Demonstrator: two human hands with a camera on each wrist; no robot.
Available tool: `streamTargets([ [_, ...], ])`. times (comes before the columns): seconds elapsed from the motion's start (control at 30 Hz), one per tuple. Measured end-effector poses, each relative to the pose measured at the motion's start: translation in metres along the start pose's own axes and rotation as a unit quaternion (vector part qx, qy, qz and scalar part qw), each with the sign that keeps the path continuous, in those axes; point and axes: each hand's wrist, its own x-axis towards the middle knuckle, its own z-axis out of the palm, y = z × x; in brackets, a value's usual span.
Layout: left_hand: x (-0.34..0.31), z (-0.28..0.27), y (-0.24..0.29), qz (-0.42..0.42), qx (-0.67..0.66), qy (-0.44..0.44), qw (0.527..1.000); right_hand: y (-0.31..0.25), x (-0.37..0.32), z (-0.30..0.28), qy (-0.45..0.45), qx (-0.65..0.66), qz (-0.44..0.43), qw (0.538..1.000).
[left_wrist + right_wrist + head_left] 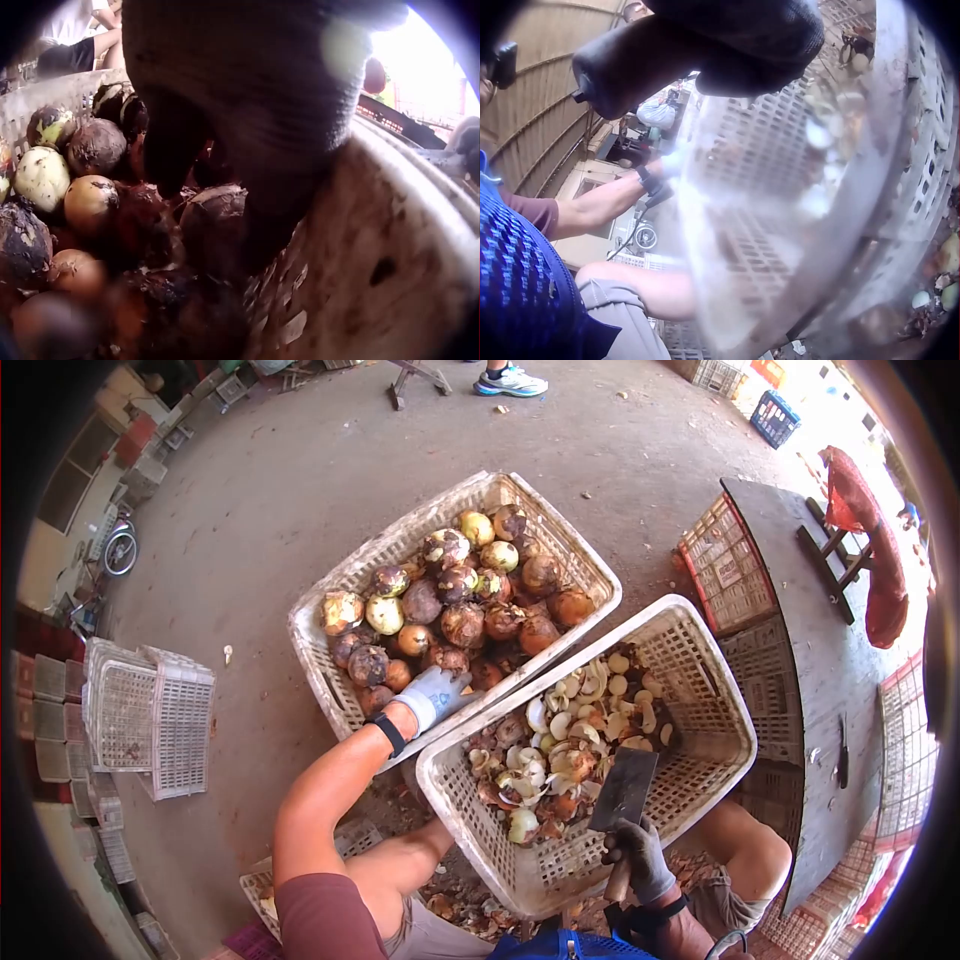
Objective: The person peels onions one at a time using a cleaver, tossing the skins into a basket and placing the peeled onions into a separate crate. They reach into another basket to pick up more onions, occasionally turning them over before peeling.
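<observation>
My left hand, in a pale glove, reaches over the near rim of a white crate of brown-skinned onions. In the left wrist view its shadowed fingers point down on either side of an onion close to the crate wall. My right hand, in a dark grey glove, grips a cleaver by its wooden handle. The broad blade stands over a second white crate, which holds onion peels and cut ends.
The two crates touch along their rims, the nearer between my knees. To the right stands a dark tabletop with a knife on it. Stacked crates stand at the left. Peel scraps litter the floor; another person's shoe shows ahead.
</observation>
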Motion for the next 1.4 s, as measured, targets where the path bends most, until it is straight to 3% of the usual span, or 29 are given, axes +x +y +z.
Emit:
streamTargets([
  [0.03, 0.008, 0.024, -0.004, -0.011, -0.031, -0.005, 0.999, 0.001, 0.002, -0.002, -0.001, 0.009, 0.003, 1.0],
  [0.27, 0.017, -0.015, 0.002, 0.026, 0.004, -0.054, 0.998, 0.003, 0.006, 0.001, 0.001, 0.006, 0.022, 1.0],
  [0.37, 0.0, -0.031, 0.0, -0.019, -0.057, -0.009, 0.998, 0.001, 0.006, 0.0, -0.009, -0.017, 0.021, 1.0],
  [0.43, -0.009, -0.039, -0.007, -0.121, -0.186, 0.022, 0.975, 0.003, 0.003, -0.001, -0.015, -0.017, 0.011, 1.0],
  [0.5, -0.028, -0.056, -0.012, -0.242, -0.337, 0.102, 0.904, 0.003, 0.001, 0.002, -0.024, -0.005, -0.008, 1.0],
  [0.57, -0.044, -0.055, -0.027, -0.234, -0.559, 0.213, 0.767, 0.004, -0.004, 0.006, -0.032, 0.003, -0.025, 0.999],
  [0.67, -0.071, -0.114, -0.01, -0.205, -0.788, 0.222, 0.537, 0.006, -0.013, 0.013, -0.066, -0.023, -0.073, 0.995],
  [0.7, -0.084, -0.153, 0.01, -0.201, -0.826, 0.199, 0.488, 0.005, -0.018, 0.017, -0.074, -0.028, -0.095, 0.992],
  [0.77, -0.098, -0.179, 0.041, -0.174, -0.795, 0.221, 0.538, 0.003, -0.033, 0.033, -0.084, -0.033, -0.136, 0.987],
  [0.8, -0.108, -0.205, 0.06, -0.138, -0.693, 0.25, 0.662, 0.001, -0.042, 0.04, -0.096, -0.031, -0.155, 0.983],
  [0.9, -0.121, -0.236, 0.115, -0.059, -0.744, 0.259, 0.613, -0.002, -0.065, 0.054, -0.117, -0.052, -0.22, 0.967],
  [0.93, -0.128, -0.247, 0.133, -0.062, -0.688, 0.278, 0.668, -0.006, -0.076, 0.061, -0.137, -0.014, -0.216, 0.967],
  [0.97, -0.13, -0.246, 0.149, -0.05, -0.719, 0.26, 0.643, -0.008, -0.087, 0.066, -0.157, 0.023, -0.211, 0.965],
  [1.0, -0.13, -0.248, 0.164, -0.031, -0.672, 0.282, 0.684, -0.009, -0.086, 0.07, -0.175, 0.023, -0.257, 0.95],
  [1.07, -0.131, -0.26, 0.202, 0.004, -0.595, 0.303, 0.744, -0.007, -0.105, 0.069, -0.193, 0.06, -0.261, 0.944],
  [1.1, -0.129, -0.256, 0.222, 0.006, -0.65, 0.285, 0.705, -0.005, -0.113, 0.069, -0.212, 0.092, -0.272, 0.934],
  [1.13, -0.127, -0.244, 0.232, 0.003, -0.585, 0.315, 0.747, 0.003, -0.11, 0.068, -0.219, 0.147, -0.281, 0.923],
  [1.17, -0.121, -0.227, 0.241, -0.001, -0.518, 0.343, 0.783, 0.006, -0.112, 0.059, -0.198, 0.109, -0.309, 0.924],
  [1.2, -0.115, -0.213, 0.254, -0.035, -0.599, 0.338, 0.725, 0.006, -0.114, 0.051, -0.177, 0.071, -0.333, 0.924],
  [1.3, -0.108, -0.2, 0.284, -0.048, -0.666, 0.353, 0.655, 0.007, -0.116, 0.033, -0.113, -0.053, -0.427, 0.895],
  [1.37, -0.107, -0.2, 0.286, -0.086, -0.66, 0.347, 0.661, 0.01, -0.119, 0.023, -0.096, -0.137, -0.505, 0.847],
  [1.4, -0.11, -0.2, 0.287, -0.106, -0.656, 0.344, 0.663, 0.008, -0.122, 0.016, -0.07, -0.204, -0.58, 0.785],
])
